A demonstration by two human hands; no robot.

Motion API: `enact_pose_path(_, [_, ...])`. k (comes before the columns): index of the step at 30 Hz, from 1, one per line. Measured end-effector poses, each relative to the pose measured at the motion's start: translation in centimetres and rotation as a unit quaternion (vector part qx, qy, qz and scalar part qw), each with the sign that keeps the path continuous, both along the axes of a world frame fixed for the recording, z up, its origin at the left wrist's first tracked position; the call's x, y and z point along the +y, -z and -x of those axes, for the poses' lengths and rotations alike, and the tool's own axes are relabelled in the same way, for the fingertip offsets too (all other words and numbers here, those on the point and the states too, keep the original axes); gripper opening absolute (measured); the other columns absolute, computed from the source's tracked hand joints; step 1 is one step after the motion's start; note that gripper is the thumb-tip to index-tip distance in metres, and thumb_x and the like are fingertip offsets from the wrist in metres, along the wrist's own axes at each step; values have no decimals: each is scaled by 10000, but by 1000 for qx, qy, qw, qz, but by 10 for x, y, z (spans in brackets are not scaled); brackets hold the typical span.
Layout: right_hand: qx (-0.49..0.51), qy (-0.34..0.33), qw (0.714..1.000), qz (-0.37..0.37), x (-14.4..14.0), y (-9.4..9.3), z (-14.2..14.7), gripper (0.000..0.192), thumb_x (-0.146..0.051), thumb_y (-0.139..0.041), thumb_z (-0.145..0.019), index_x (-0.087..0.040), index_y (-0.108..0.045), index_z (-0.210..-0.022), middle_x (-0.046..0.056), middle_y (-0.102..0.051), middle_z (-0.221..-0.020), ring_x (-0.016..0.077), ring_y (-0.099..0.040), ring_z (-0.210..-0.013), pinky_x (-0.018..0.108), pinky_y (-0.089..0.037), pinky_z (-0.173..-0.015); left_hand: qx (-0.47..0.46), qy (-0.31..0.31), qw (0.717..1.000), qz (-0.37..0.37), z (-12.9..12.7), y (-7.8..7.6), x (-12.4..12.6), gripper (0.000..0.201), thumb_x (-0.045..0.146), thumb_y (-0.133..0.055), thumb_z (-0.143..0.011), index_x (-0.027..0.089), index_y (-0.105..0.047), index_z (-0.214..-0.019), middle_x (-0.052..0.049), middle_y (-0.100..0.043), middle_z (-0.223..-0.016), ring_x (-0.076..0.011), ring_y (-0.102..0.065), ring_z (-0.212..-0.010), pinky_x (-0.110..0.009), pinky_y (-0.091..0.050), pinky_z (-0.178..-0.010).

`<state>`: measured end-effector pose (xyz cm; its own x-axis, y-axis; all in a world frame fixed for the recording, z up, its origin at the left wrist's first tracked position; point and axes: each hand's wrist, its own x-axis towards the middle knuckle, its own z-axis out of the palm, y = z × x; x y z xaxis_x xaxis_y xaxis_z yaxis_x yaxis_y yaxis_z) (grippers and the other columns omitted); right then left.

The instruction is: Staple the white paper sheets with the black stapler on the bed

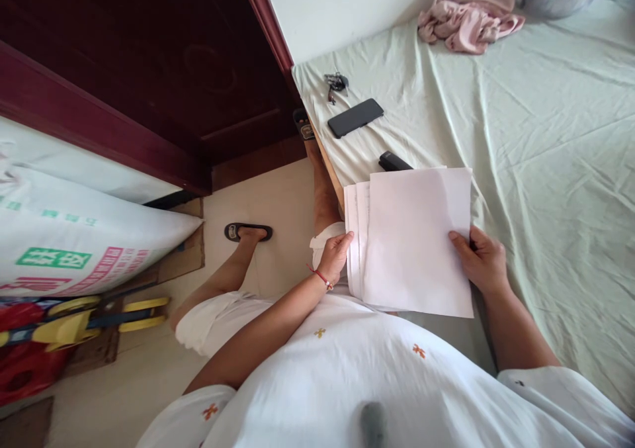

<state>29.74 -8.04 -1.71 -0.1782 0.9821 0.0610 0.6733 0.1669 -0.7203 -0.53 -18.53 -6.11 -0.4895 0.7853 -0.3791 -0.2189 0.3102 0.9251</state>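
A loose stack of white paper sheets is spread slightly like a fan in front of my body. My left hand, with a red string bracelet at the wrist, pinches the left edge of the stack. On the other side, my right hand grips the right edge, its thumb on top and its other fingers mostly hidden beneath. The top sheet looks blank. Just past the papers' far edge lies a black stapler-like object, partly covered by them.
A bed-like surface with a pale green sheet bears a black phone, keys and a pink cloth. To the left stand a dark red door, a large printed white sack and a yellow wheeled item.
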Motion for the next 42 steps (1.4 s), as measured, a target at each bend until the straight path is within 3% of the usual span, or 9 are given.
enact_pose_path(8, [1, -3, 1000, 0, -1, 2, -2, 482, -522, -600, -921, -250, -319, -640, -52, -287, -577, 111, -293, -549, 310, -245, -544, 50, 39, 998, -10, -1, -1, 1, 683, 733, -751, -773, 235, -324, -581, 57, -236, -629, -116, -242, -639, -295, -248, -619])
enact_pose_path(14, [31, 50, 998, -12, 0, 4, -4, 474, -515, -639, -905, -239, -356, -644, -50, -320, -601, 114, -312, -585, 304, -264, -566, 83, 18, 996, -37, 1, 3, -2, 521, 603, -758, -810, 212, -457, -642, 56, -359, -644, -117, -329, -647, -276, -291, -627])
enact_pose_path(18, [48, 90, 995, 4, 2, 1, -6, 356, -517, -663, -889, -231, -536, -721, -43, -418, -617, 128, -348, -598, 310, -279, -577, 75, 5, 997, -36, 6, 3, -4, 362, 483, -794, -778, 217, -550, -810, 62, -487, -686, -111, -427, -635, -252, -352, -616])
enact_pose_path(22, [27, 63, 998, 1, 3, -1, -6, 393, -502, -652, -896, -239, -469, -669, -36, -401, -588, 133, -350, -582, 317, -284, -580, 69, -6, 996, -50, 6, -4, -4, 415, 401, -806, -749, 246, -490, -969, 87, -520, -685, -109, -492, -608, -237, -377, -588])
enact_pose_path(26, [5, 34, 999, -10, 3, 0, -5, 408, -527, -609, -904, -241, -452, -660, -40, -383, -565, 129, -355, -557, 314, -281, -567, 64, 12, 996, -62, 3, -9, -6, 437, 386, -797, -759, 258, -439, -976, 99, -507, -697, -94, -481, -550, -228, -361, -529])
enact_pose_path(34, [0, 30, 999, -14, 2, 0, -5, 397, -514, -602, -909, -244, -447, -663, -42, -386, -561, 133, -361, -555, 325, -282, -580, 89, 75, 991, -66, 0, -10, -16, 304, 329, -730, -843, 238, -477, -985, 92, -477, -671, -100, -438, -580, -247, -350, -595])
enact_pose_path(42, [-2, 16, 1000, -23, 1, -2, -2, 405, -496, -606, -894, -248, -416, -635, -44, -358, -536, 121, -334, -523, 321, -254, -536, 91, 90, 989, -73, 0, -15, -14, 219, 353, -717, -859, 226, -565, -952, 49, -507, -731, -121, -484, -660, -258, -378, -638])
